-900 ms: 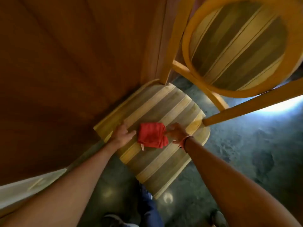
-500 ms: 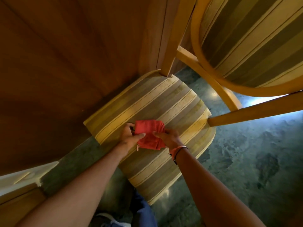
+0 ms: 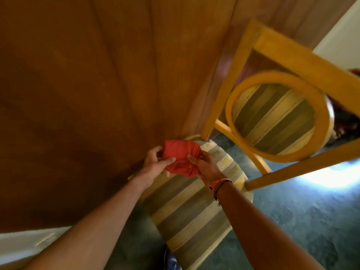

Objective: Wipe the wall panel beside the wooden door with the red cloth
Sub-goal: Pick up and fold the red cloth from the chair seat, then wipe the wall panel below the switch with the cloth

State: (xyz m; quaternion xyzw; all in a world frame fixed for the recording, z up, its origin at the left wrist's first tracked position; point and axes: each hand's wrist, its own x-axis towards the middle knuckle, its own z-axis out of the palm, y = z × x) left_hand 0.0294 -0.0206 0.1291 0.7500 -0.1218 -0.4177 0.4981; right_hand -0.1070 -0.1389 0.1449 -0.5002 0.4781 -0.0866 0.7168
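Red cloth (image 3: 180, 157) bunched, long axis vertical, between both hands (image 3: 180, 162)

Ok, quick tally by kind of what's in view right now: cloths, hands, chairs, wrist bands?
Red cloth: 1, held between both hands
Hands: 2, left hand and right hand
Chair: 1, striped seat, round striped back
Wrist bands: 2 at least, on the right wrist
Total: 6

Dim, warm cast overall; wooden wall (image 3: 87, 84) falls into deep shadow at left. Blown-out glare on floor (image 3: 331, 178) at right edge. Soft focus throughout, wide-angle bending of chair frame (image 3: 292, 53).
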